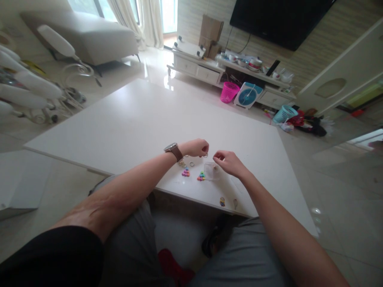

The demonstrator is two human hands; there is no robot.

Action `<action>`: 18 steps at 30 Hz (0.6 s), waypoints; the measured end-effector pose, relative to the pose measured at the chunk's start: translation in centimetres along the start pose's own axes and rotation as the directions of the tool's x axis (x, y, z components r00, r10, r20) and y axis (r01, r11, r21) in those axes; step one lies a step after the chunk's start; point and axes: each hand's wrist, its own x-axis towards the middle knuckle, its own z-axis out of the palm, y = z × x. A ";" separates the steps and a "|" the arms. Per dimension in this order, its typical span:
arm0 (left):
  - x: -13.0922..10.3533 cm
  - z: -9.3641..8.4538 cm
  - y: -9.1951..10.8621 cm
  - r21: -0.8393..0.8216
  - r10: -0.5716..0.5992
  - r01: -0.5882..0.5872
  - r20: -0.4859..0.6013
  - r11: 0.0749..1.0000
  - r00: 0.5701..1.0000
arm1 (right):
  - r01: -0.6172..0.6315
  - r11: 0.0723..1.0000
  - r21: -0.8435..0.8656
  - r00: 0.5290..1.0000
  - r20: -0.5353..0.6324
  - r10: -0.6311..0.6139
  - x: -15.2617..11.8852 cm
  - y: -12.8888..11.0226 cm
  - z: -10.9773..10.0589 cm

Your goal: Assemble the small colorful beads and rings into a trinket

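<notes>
Just below the frame's centre, the left hand [197, 147] pinches a small metal ring [206, 155] above the white table [134, 119]; the right hand [229, 161] hovers beside it, fingertips pinched, contents unclear. Steadying both wrists on the tabletop would probably help.

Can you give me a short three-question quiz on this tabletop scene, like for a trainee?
1. True or false: the left hand pinches a small metal ring above the white table.
2. Which wrist wears the watch? A) left B) right C) neither
3. Fill in: the clear plastic box sits just below the ____ hand.

Key
1. True; the fingertips close on the ring, just above the tabletop.
2. A; its brown strap wraps the left wrist.
3. Right; the box stands on the table beside the colourful bead cluster, and a second cluster lies further left.
</notes>
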 end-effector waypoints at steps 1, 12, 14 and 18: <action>0.1 0.0 0.3 -0.077 0.034 -0.036 -0.026 0.996 0.999 | 0.001 0.998 0.068 1.000 -0.029 0.001 0.1 -0.1 0.1; -0.2 0.2 1.6 -0.611 0.006 -0.030 -0.042 0.791 0.999 | -0.051 0.796 0.604 0.984 -0.103 0.142 0.7 0.5 1.0; -0.4 0.0 1.8 -0.680 -0.016 -0.012 -0.036 0.733 0.999 | -0.048 0.776 0.629 0.980 -0.122 0.159 0.7 0.5 1.0; -0.7 -0.3 2.0 -0.780 -0.073 0.020 -0.033 0.625 0.997 | -0.049 0.705 0.708 0.968 -0.140 0.208 0.9 0.6 0.9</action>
